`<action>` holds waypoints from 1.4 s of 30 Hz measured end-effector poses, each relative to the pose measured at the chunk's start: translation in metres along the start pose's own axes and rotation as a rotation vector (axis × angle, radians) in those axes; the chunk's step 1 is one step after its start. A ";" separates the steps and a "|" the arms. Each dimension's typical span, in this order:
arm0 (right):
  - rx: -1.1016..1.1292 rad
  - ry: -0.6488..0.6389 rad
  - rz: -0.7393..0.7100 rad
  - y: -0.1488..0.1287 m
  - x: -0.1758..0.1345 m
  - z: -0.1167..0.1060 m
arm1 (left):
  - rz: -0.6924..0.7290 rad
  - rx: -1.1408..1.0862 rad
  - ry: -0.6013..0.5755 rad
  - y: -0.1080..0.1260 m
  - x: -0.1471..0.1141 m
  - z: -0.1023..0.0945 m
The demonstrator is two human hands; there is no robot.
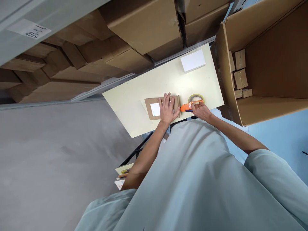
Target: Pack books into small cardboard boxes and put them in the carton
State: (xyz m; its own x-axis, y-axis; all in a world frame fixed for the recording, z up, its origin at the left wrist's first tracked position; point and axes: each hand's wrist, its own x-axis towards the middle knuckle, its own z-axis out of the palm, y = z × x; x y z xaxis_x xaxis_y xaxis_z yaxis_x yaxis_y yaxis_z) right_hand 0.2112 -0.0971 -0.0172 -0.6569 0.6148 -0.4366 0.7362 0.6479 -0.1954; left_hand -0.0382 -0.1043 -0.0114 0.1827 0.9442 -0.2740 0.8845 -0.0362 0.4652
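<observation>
Cardboard box (pixel 156 100) beneath the spread left hand (pixel 167 109), orange tool (pixel 185 107) just beside the box, within the curled right hand (pixel 201 111).

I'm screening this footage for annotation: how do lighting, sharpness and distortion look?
In the head view, a pale sheen brightens the tabletop; in the head view, left hand and right hand look fairly sharp, but any print on the white label is unreadable; in the head view, the wide lens seems to stretch the shirt toward the lower edge.
</observation>
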 end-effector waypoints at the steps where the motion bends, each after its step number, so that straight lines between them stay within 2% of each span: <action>1: -0.009 -0.011 -0.027 0.002 -0.003 0.000 | 0.049 -0.001 -0.017 -0.005 -0.002 0.001; 5: -0.065 -0.041 -0.125 0.020 -0.019 0.001 | 0.185 -0.007 -0.021 -0.017 -0.006 0.007; 10: -0.086 -0.117 -0.237 0.054 -0.054 0.000 | 0.234 -0.020 -0.002 -0.022 -0.007 0.008; 15: -0.111 -0.155 -0.145 0.105 -0.078 -0.013 | 0.251 -0.036 -0.031 -0.024 -0.008 0.009; 19: -0.093 -0.175 -0.039 0.130 -0.061 -0.034 | 0.260 -0.033 -0.022 -0.024 -0.008 0.010; 21: -0.053 -0.164 0.008 0.126 -0.038 -0.044 | 0.259 -0.033 -0.021 -0.023 -0.008 0.010; 25: 0.015 -0.145 0.084 0.099 0.015 -0.060 | 0.256 -0.024 -0.026 -0.023 -0.008 0.012; 29: 0.166 -0.149 0.137 0.072 0.046 -0.067 | 0.253 -0.012 -0.021 -0.022 -0.009 0.014; 34: 0.277 -0.158 0.204 0.048 0.057 -0.073 | 0.262 -0.005 -0.019 -0.018 -0.008 0.013; 42: 0.166 -0.195 0.312 0.013 0.054 -0.086 | 0.283 0.019 -0.014 -0.017 -0.007 0.013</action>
State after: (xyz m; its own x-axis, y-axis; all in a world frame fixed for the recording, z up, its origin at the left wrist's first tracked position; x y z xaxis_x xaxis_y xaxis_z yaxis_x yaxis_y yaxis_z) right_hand 0.1715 -0.0169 0.0317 -0.3663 0.6629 -0.6530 0.9221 0.3527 -0.1593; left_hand -0.0487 -0.1142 -0.0284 0.4296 0.8909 -0.1473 0.8053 -0.3041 0.5090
